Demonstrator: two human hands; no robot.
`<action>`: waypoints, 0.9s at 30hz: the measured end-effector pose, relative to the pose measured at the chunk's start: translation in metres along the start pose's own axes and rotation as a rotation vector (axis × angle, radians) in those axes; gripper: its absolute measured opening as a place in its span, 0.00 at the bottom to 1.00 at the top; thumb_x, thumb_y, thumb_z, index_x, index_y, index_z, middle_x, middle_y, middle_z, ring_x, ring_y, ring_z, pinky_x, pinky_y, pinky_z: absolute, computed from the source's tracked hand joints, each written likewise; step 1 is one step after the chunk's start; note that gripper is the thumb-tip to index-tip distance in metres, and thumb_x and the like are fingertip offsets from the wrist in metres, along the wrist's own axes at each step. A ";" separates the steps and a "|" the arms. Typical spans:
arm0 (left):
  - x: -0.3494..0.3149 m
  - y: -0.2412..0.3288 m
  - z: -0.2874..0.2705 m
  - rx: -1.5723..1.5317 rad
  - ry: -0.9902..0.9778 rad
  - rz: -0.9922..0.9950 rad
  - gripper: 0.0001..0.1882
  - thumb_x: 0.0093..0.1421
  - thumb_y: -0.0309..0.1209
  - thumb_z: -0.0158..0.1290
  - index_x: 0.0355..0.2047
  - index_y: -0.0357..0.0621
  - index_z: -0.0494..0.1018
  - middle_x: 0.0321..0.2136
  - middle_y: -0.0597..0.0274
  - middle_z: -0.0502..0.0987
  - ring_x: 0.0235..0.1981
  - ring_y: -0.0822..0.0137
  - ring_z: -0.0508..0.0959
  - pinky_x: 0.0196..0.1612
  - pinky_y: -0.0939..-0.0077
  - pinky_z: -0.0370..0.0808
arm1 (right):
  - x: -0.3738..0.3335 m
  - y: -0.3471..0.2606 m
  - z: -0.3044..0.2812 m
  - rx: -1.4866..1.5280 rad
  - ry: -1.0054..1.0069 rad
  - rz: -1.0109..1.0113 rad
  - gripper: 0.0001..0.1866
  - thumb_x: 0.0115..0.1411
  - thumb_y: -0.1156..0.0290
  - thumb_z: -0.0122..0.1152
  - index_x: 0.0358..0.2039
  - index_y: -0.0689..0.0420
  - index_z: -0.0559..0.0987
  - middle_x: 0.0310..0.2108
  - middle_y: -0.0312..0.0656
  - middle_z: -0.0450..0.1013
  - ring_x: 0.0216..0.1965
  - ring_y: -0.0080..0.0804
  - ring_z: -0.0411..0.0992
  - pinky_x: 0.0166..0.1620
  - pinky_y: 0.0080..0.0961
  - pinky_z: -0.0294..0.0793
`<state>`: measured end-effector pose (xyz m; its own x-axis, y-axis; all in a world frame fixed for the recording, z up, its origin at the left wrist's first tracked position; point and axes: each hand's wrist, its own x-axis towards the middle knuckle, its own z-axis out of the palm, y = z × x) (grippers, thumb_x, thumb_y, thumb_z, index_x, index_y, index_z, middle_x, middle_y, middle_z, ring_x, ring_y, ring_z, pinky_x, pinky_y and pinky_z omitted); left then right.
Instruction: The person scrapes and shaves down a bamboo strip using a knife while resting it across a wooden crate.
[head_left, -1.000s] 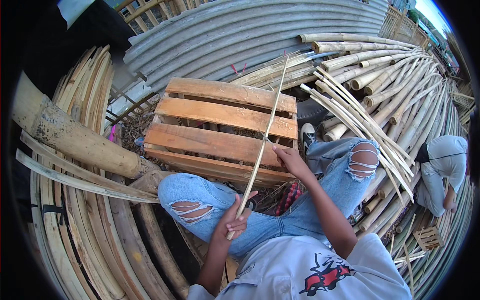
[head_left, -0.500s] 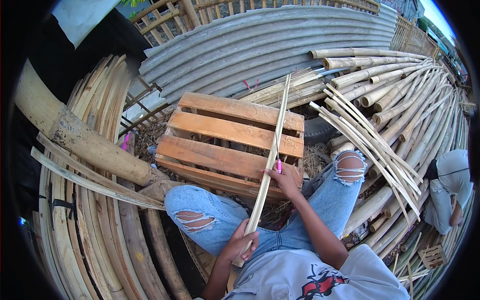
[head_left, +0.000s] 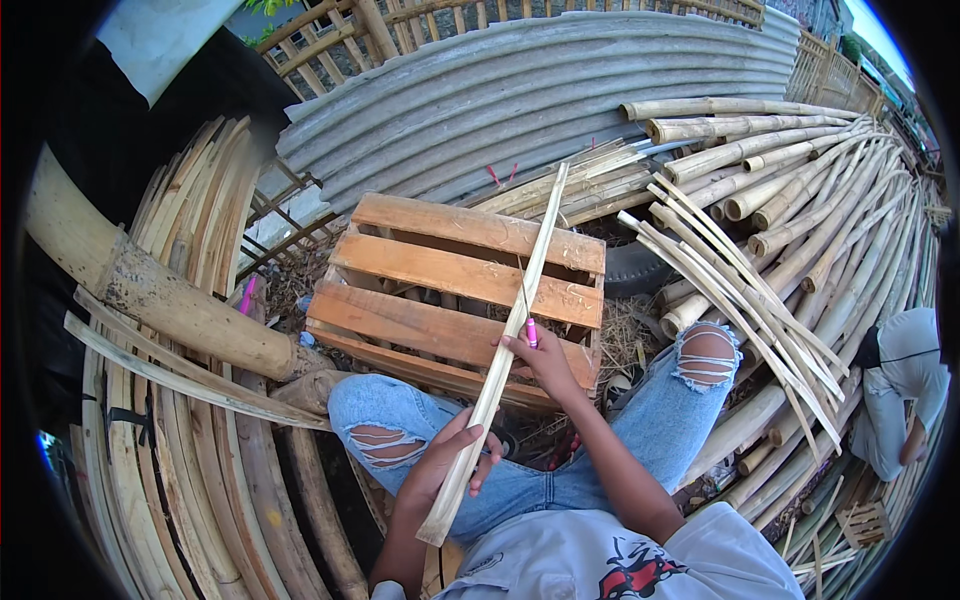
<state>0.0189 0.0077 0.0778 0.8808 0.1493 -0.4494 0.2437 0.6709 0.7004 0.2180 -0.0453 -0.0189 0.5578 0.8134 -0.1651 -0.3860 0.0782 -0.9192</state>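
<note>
A long pale bamboo strip (head_left: 497,375) slants from my lap up over a slatted wooden crate (head_left: 430,262). Toward its near end, my left hand (head_left: 440,465) is closed round the strip, thumb lying across it. My right hand (head_left: 545,362) is closed farther up, over the crate's near right part, holding a knife with a pink handle (head_left: 531,332). The knife's thin dark blade lies against the strip; its edge is too fine to make out. My fingers also touch the strip there.
Split bamboo lengths (head_left: 190,430) and a thick bamboo pole (head_left: 170,290) are on the left. Bamboo poles (head_left: 790,200) and loose strips (head_left: 740,300) pile up on the right. Corrugated sheeting (head_left: 520,90) stands behind the crate. Another person (head_left: 900,390) bends at far right.
The strip has moved down and left toward my body. My left hand has shifted left and a little up, and my right hand slightly left with the knife.
</note>
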 end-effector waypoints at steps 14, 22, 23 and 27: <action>0.084 -0.002 -0.021 0.362 0.093 -0.241 0.19 0.63 0.38 0.49 0.48 0.42 0.59 0.26 0.60 0.72 0.19 0.71 0.74 0.20 0.76 0.75 | -0.005 0.008 -0.042 -0.277 -0.019 0.133 0.22 0.64 0.51 0.50 0.34 0.62 0.75 0.22 0.39 0.74 0.25 0.25 0.74 0.29 0.18 0.73; 0.088 -0.028 -0.029 0.306 0.169 -0.090 0.10 0.60 0.30 0.51 0.38 0.41 0.62 0.16 0.71 0.63 0.09 0.81 0.62 0.09 0.86 0.59 | -0.015 -0.012 -0.047 -0.632 -0.054 0.125 0.25 0.65 0.53 0.47 0.33 0.67 0.76 0.18 0.45 0.71 0.21 0.32 0.73 0.27 0.29 0.71; 0.078 -0.028 -0.024 0.294 0.190 -0.097 0.09 0.60 0.28 0.50 0.37 0.40 0.62 0.16 0.72 0.63 0.09 0.81 0.62 0.09 0.86 0.58 | -0.018 -0.018 -0.047 -0.773 -0.081 0.130 0.24 0.65 0.54 0.47 0.33 0.67 0.76 0.17 0.49 0.71 0.20 0.37 0.73 0.27 0.34 0.70; 0.040 -0.042 -0.019 0.426 0.317 -0.098 0.08 0.59 0.26 0.49 0.37 0.38 0.63 0.12 0.68 0.63 0.10 0.79 0.64 0.10 0.82 0.61 | -0.025 -0.030 -0.036 -1.041 -0.306 0.037 0.24 0.65 0.53 0.44 0.30 0.63 0.77 0.19 0.56 0.71 0.26 0.56 0.71 0.32 0.47 0.69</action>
<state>0.0364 -0.0008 0.0197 0.6957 0.3570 -0.6234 0.5198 0.3487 0.7798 0.2424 -0.0886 0.0003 0.2961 0.9258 -0.2349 0.4941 -0.3590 -0.7918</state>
